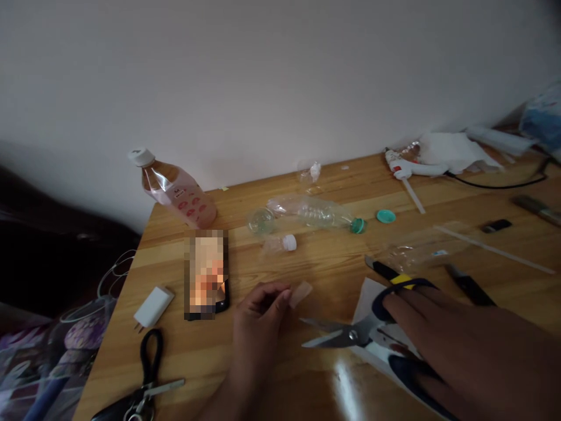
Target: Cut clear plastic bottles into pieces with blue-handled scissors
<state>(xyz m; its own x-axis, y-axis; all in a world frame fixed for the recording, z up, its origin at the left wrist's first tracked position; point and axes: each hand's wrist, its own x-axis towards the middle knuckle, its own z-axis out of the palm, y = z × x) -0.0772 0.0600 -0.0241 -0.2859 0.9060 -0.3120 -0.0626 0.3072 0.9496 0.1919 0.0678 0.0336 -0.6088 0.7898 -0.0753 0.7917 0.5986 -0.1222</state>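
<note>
Left hand (258,318) pinches one clear plastic scrap (300,293); right hand (442,333) grips one scissors (346,335) (blades apart); second scissors (149,365) on bench (333,263).

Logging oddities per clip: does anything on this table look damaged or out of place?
The clear bottle lies on its side mid-table, seemingly cut open at its base end; a loose teal cap sits beside it.

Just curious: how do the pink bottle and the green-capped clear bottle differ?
The pink bottle stands, the clear bottle lies on its side. The pink bottle holds pinkish liquid, the clear bottle looks empty. Caps: white against green. Both sit capped on the wooden table.
</note>
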